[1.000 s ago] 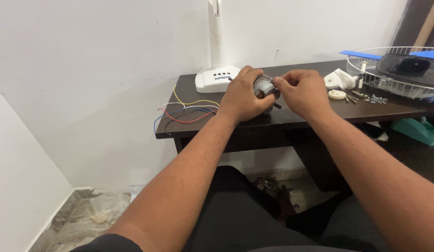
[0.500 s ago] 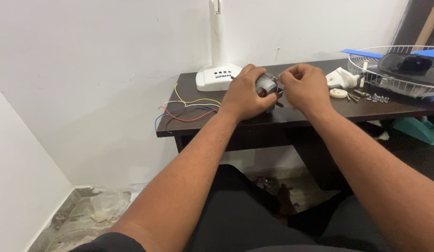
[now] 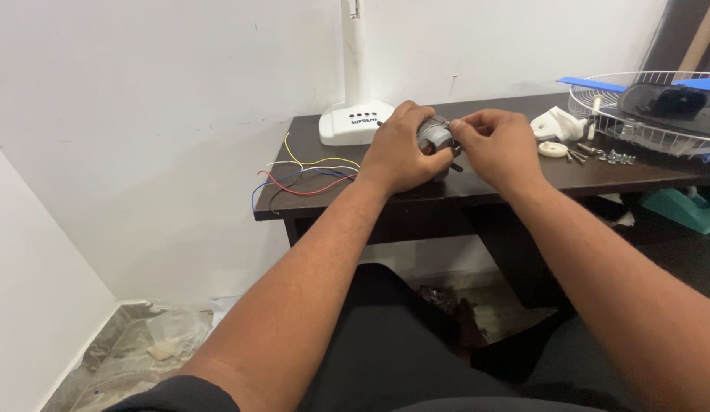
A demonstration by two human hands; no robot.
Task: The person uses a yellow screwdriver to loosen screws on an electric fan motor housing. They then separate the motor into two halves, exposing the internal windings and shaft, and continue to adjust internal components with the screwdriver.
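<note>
The left hand was closed around a small grey fan motor, holding it just above the dark table near its front edge, while the right hand pinched at the motor's top with thumb and forefinger, shut on some small part too tiny to make out. Judging by the layout, the fan was already stripped: its white base, wire guard, blue blades, a white plastic bracket and loose screws lay apart on the table, and coloured wires trailed left from the motor. The motor itself looked unfinished. Compared with 0.5 s earlier, both hands sat almost unchanged, the right fingertips only slightly shifted on the motor.
</note>
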